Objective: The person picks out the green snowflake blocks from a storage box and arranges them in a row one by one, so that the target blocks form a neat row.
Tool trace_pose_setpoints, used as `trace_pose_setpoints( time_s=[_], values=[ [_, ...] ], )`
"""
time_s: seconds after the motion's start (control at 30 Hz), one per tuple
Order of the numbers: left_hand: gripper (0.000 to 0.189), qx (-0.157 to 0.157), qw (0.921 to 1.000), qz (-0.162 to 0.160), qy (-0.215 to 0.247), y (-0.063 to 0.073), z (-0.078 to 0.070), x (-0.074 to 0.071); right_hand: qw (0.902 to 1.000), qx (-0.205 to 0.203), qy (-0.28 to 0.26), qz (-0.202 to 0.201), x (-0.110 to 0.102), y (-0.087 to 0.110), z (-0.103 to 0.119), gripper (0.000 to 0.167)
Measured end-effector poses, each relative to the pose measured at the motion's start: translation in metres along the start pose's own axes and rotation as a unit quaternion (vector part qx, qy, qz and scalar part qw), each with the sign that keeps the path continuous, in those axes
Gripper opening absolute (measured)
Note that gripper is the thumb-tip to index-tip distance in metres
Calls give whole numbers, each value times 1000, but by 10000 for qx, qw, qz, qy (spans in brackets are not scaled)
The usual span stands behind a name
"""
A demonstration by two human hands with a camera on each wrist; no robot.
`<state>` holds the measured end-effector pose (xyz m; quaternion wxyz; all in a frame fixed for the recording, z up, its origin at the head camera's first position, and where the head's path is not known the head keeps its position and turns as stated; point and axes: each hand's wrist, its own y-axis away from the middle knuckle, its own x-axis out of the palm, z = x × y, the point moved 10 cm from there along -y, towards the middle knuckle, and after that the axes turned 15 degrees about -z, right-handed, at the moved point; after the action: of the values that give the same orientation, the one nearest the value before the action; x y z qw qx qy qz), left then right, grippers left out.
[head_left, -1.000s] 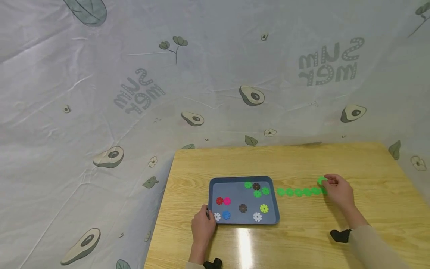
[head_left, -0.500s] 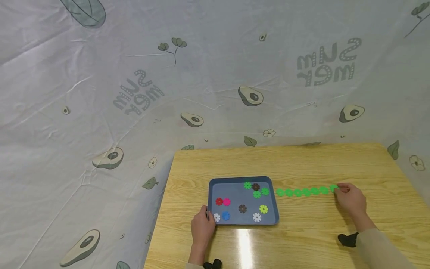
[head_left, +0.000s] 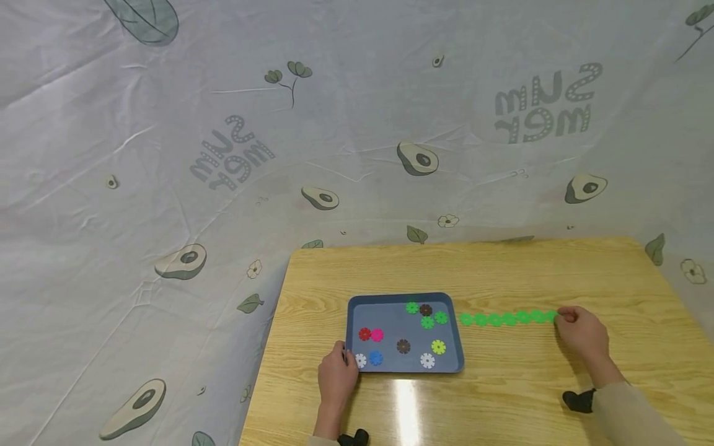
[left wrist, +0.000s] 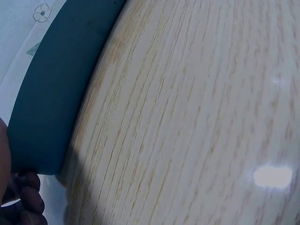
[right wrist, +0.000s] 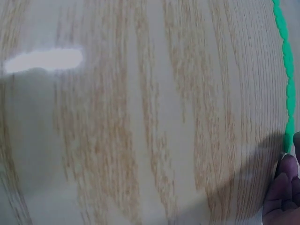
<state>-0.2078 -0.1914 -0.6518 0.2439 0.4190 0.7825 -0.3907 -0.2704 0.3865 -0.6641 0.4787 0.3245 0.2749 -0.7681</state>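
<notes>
A row of several green notched discs [head_left: 495, 319] runs along the wooden table to the right of a blue-grey tray [head_left: 404, 369]. My right hand [head_left: 582, 334] pinches the green disc [head_left: 551, 316] at the right end of that row. In the right wrist view the green row [right wrist: 289, 70] reaches down to the fingertips [right wrist: 287, 166]. My left hand [head_left: 337, 375] grips the tray's lower left corner, thumb over the rim. The left wrist view shows the tray's outer wall [left wrist: 51, 93] with curled fingers [left wrist: 32, 199] under its corner.
Inside the tray lie loose discs: several green, a red [head_left: 364, 334], a pink [head_left: 377, 335], a blue [head_left: 376, 358], a yellow [head_left: 438, 347], two brown and two white. A printed cloth [head_left: 357, 124] hangs behind the table [head_left: 491, 396].
My right hand has moved right and brought a raised green disc down to the right end of the row. My left hand has stayed at the tray's corner.
</notes>
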Motion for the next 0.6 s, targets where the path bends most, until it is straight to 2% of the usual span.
trace_pose_setpoints(
  time_s=[0.17,0.27,0.43,0.6],
  values=[
    [9,23,10000,2,-16,0,-1,-1,9996,147,-142,-218,-2,7,3,42],
    [9,32,10000,-7,7,0,-2,-2,9991,136,-287,-274,1,14,14,42],
    [9,13,10000,0,24,0,-3,-3,9984,-162,-533,-104,13,28,52,41],
    [9,9,10000,-18,29,1,-3,-3,9956,-518,-750,228,34,37,95,42]
  ],
)
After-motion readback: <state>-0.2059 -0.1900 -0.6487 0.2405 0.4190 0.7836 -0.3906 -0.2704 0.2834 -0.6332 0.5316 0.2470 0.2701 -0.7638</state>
